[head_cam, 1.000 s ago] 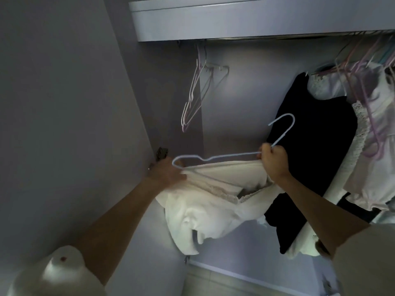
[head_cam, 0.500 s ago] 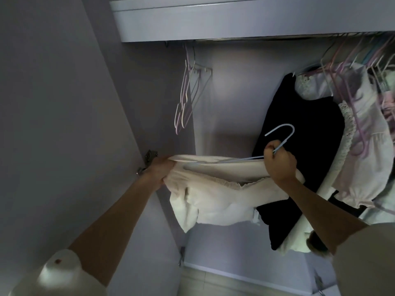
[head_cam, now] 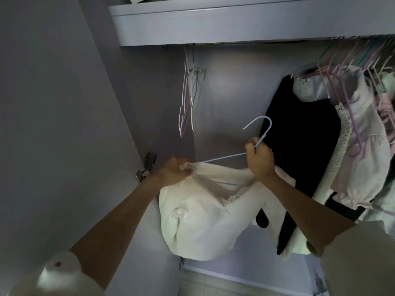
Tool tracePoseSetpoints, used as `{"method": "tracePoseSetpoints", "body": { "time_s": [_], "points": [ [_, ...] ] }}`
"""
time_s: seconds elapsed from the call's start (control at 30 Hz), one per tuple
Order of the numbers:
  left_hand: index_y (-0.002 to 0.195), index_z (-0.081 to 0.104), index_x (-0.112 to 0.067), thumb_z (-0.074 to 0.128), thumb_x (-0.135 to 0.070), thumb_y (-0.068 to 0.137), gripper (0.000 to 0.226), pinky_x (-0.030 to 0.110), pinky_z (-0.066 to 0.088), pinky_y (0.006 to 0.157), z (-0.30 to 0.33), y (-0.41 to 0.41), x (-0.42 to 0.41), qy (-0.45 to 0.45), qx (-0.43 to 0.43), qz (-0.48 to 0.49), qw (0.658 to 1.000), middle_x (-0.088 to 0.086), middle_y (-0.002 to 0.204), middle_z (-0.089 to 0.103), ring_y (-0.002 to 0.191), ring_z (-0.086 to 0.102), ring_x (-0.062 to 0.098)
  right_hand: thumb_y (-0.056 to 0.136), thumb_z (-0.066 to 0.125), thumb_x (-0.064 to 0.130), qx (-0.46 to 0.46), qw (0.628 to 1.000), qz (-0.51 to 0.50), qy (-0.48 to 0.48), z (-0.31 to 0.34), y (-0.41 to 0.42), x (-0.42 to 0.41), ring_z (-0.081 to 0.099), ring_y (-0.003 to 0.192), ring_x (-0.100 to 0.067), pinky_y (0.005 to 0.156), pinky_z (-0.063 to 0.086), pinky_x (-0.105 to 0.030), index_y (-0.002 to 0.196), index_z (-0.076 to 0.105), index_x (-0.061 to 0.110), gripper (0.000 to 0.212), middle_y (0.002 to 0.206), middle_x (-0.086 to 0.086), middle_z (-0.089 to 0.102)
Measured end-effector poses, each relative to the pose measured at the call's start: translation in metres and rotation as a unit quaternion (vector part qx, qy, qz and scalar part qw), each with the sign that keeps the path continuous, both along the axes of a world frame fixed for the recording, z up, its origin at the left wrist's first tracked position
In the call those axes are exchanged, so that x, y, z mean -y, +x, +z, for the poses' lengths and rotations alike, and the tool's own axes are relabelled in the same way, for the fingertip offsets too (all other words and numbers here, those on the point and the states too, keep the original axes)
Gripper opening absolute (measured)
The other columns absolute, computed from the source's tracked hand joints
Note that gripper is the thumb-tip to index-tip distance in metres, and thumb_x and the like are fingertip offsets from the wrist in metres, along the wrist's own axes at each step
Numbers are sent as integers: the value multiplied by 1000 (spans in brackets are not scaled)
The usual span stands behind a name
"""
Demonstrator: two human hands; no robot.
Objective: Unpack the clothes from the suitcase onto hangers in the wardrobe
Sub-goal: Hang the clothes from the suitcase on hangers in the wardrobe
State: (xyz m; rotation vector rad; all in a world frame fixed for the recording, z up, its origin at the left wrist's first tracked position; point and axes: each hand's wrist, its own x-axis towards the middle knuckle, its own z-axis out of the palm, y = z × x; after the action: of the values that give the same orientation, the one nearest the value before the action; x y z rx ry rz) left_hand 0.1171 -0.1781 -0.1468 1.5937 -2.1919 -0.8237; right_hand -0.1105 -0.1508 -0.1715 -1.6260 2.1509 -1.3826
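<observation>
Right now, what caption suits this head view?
Both hands fit a white garment onto a blue hanger before the wardrobe rail.

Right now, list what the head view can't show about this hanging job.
- Suitcase: out of frame.
- Far arm of the blue hanger: buried in the white garment.
- Rail: mostly hidden under the shelf.
- Clothes behind the black garment: overlapped, cut by the right edge.
</observation>
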Motion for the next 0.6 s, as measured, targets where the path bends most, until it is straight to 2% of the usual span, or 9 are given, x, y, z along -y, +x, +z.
{"method": "tracePoseSetpoints", "body": {
  "time_s": [0.03, 0.07, 0.2, 0.3, 0.37, 0.4, 0.47, 0.53, 0.6],
  "points": [
    [117, 64, -16, 55, -19, 92, 27, 25, 45, 88, -6, 5, 1, -32, 47, -14, 998, 8, 119, 63, 110, 58, 24, 95, 40, 10, -5, 1000, -1, 4, 2, 2, 0, 54, 68, -38, 63, 39, -38, 73, 45, 2, 24, 65, -22, 48],
    [116, 65, -16, 53, -22, 94, 26, 28, 44, 88, -10, 8, 0, -48, 76, -25, 996, 10, 118, 65, 111, 58, 26, 95, 40, 10, -14, 1000, 0, 8, 2, 4, 0, 56, 70, -41, 63, 40, -38, 74, 45, 1, 23, 66, -25, 50],
    [115, 65, -11, 48, -26, 96, 29, 25, 38, 77, -14, 13, -6, -62, 119, -93, 987, 13, 109, 67, 105, 60, 26, 96, 36, 13, -77, 997, 22, 17, 5, 5, -4, 58, 74, -44, 61, 34, -35, 77, 41, 6, 21, 76, -32, 60],
    [113, 67, -10, 50, -27, 95, 30, 23, 39, 76, -11, 12, -8, -50, 79, -106, 990, 12, 109, 69, 101, 61, 20, 83, 17, 33, -140, 989, 31, 35, -1, 3, -8, 60, 74, -42, 61, 30, -31, 91, 55, 0, 51, 78, -28, 62],
    [109, 68, -7, 52, -25, 94, 28, 18, 36, 67, -9, 7, -10, -72, 27, -93, 993, 12, 105, 70, 92, 61, 15, 76, 7, 42, -168, 984, 46, 43, -7, 6, -10, 61, 75, -41, 61, 33, -31, 98, 57, 0, 69, 79, -26, 64],
    [107, 69, -7, 52, -25, 95, 28, 16, 34, 63, -7, 2, -12, -93, 11, -88, 992, 12, 104, 70, 90, 61, 15, 78, 8, 42, -167, 983, 52, 46, -7, 9, -11, 61, 76, -40, 61, 33, -31, 98, 57, 0, 68, 80, -25, 65],
    [109, 68, -10, 49, -27, 95, 29, 18, 35, 68, -7, -7, -14, -121, 5, -98, 988, 9, 106, 70, 97, 63, 21, 90, 21, 32, -135, 988, 56, 40, 0, 15, -9, 60, 76, -39, 62, 32, -30, 95, 57, -2, 49, 79, -25, 64],
    [116, 62, -13, 44, -32, 97, 32, 27, 39, 75, -10, -14, -15, -134, 55, -110, 983, 10, 109, 68, 102, 61, 28, 97, 35, 18, -83, 994, 60, 29, 11, 18, -6, 57, 74, -39, 61, 30, -30, 86, 54, -4, 31, 74, -25, 59],
    [121, 54, -13, 36, -35, 99, 36, 33, 42, 77, -15, -16, -15, -156, 141, -100, 972, 12, 111, 65, 104, 59, 34, 98, 39, 18, -55, 997, 52, 11, 14, 18, -5, 53, 67, -38, 59, 28, -30, 71, 45, 2, 32, 60, -15, 49]
  ]
}}
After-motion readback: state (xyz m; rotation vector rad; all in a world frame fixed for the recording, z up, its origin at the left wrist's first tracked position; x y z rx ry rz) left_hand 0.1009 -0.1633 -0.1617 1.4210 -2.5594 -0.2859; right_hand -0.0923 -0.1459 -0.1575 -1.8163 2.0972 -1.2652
